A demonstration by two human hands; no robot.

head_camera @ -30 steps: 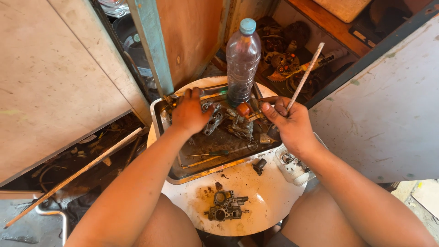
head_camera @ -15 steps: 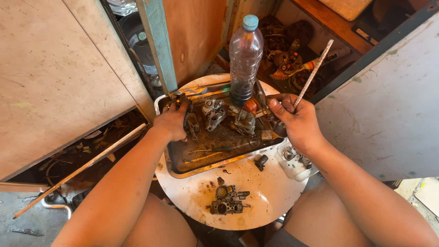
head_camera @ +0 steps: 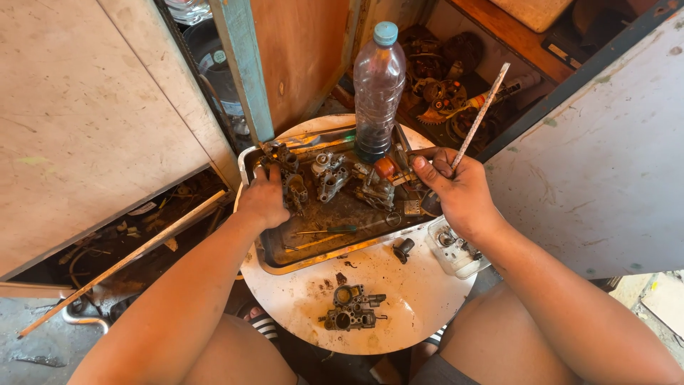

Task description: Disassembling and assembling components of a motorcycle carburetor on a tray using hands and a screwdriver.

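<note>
A metal tray [head_camera: 335, 255] full of greasy carburetor parts [head_camera: 331, 177] rests on a round white table [head_camera: 406, 292]. My left hand [head_camera: 262, 199] grips the tray's left edge, fingers beside a dark metal part [head_camera: 293, 191]. My right hand [head_camera: 456, 189] is closed around a thin striped rod [head_camera: 481, 114] that points up and to the right, and it hovers over the tray's right end. A plastic bottle [head_camera: 377, 85] with a blue cap and dark liquid stands at the tray's far side. A carburetor body [head_camera: 350, 308] lies on the table in front.
A green-handled screwdriver [head_camera: 335, 229] lies in the tray. A small white container [head_camera: 452, 246] sits under my right wrist. Wooden panels stand left and a grey board right. Engine parts [head_camera: 442, 85] fill the shelf behind. A long stick [head_camera: 121, 260] leans at the left.
My left hand has slid from the tray's middle parts outward to its left edge. The right hand with the rod has stayed nearly in place.
</note>
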